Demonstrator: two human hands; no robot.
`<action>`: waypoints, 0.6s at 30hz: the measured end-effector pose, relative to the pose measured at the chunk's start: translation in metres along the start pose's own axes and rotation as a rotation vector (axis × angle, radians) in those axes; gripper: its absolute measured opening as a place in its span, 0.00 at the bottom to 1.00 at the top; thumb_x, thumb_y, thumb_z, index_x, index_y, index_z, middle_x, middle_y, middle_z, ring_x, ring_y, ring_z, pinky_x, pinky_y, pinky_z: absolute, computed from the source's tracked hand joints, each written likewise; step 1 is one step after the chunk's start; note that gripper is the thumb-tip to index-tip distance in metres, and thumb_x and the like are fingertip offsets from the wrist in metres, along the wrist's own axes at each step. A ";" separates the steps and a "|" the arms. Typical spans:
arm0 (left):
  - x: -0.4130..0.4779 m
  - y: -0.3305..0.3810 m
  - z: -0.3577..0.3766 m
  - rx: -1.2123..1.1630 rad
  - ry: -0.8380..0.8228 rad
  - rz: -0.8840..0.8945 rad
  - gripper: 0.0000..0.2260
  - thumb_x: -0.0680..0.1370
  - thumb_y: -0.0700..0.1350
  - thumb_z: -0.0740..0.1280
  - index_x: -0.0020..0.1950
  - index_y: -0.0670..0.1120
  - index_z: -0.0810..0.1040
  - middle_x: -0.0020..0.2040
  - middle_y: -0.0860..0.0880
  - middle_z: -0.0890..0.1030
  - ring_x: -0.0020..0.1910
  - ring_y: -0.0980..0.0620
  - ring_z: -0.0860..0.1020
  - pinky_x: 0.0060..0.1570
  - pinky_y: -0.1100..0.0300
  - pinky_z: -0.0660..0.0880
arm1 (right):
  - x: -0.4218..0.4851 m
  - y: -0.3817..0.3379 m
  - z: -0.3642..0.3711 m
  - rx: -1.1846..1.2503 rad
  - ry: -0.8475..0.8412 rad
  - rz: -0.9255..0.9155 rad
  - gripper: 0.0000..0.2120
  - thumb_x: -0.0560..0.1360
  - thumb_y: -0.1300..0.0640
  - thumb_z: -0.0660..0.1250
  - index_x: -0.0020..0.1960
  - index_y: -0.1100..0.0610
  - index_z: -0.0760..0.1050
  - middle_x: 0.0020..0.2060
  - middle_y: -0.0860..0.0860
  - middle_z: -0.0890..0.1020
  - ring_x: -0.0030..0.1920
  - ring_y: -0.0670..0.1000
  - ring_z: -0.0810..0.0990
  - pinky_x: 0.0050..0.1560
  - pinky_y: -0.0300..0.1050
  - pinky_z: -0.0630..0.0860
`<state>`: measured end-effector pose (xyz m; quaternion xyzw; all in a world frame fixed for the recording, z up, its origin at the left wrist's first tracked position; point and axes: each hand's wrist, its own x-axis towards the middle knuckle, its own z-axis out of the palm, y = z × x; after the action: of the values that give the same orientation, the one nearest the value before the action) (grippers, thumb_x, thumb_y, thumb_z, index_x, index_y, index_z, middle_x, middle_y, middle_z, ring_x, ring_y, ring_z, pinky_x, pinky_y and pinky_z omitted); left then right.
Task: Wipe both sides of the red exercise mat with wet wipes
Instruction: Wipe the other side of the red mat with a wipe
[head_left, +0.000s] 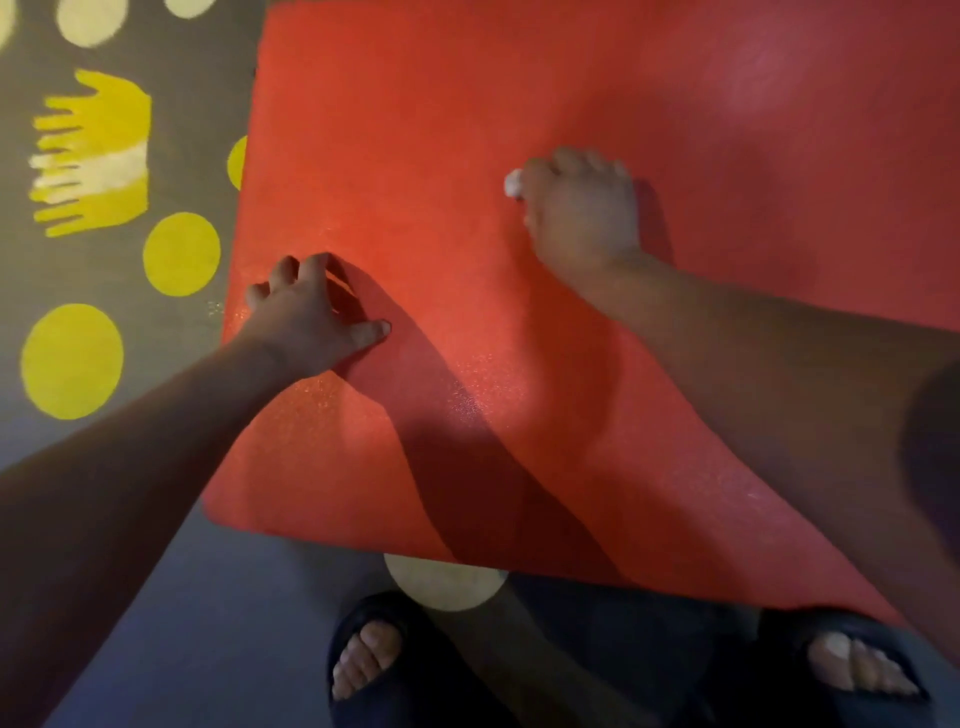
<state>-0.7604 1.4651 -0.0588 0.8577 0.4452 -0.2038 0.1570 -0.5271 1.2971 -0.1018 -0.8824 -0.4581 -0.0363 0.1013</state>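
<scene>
while left hand (311, 314) rests on red mat (415, 130) w/ fingers spread, right hand (582, 218) grips white wipe (513, 184)

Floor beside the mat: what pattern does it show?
Yellow and cream circles on grey floor, head view.

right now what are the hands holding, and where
The right hand grips a bunched wipe, mostly hidden in its fist; left hand holds nothing, presses the mat.

A dark grey floor (223, 597) painted with yellow circles (181, 254), paler circles (91, 21) at the top edge and a fringed yellow-and-white shape (93, 156) at left. A cream circle (444, 582) lies near two dark open-toed sandals, left (415, 675) and right (789, 634), at the bottom.
</scene>
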 end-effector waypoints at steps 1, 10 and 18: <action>-0.001 -0.002 0.001 0.001 -0.007 0.000 0.48 0.67 0.68 0.74 0.79 0.49 0.58 0.79 0.37 0.60 0.79 0.38 0.55 0.76 0.44 0.52 | 0.009 0.008 0.001 -0.033 0.022 0.147 0.12 0.78 0.51 0.59 0.56 0.50 0.78 0.49 0.55 0.81 0.52 0.61 0.79 0.51 0.54 0.71; 0.000 -0.004 0.010 0.023 0.000 0.030 0.50 0.70 0.67 0.73 0.81 0.45 0.54 0.80 0.33 0.55 0.81 0.39 0.49 0.77 0.44 0.49 | -0.031 -0.059 0.003 0.257 -0.169 -0.504 0.11 0.75 0.55 0.63 0.56 0.49 0.78 0.44 0.51 0.77 0.48 0.56 0.77 0.47 0.49 0.71; -0.001 -0.023 0.009 -0.022 -0.015 0.019 0.56 0.56 0.80 0.60 0.80 0.58 0.53 0.81 0.42 0.55 0.80 0.39 0.54 0.75 0.37 0.58 | 0.031 -0.006 0.001 -0.016 0.059 0.232 0.13 0.77 0.53 0.59 0.57 0.47 0.79 0.51 0.53 0.80 0.55 0.61 0.77 0.52 0.53 0.70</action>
<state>-0.7817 1.4735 -0.0679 0.8584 0.4383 -0.2040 0.1718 -0.5140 1.3250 -0.0972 -0.9289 -0.3492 -0.0539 0.1109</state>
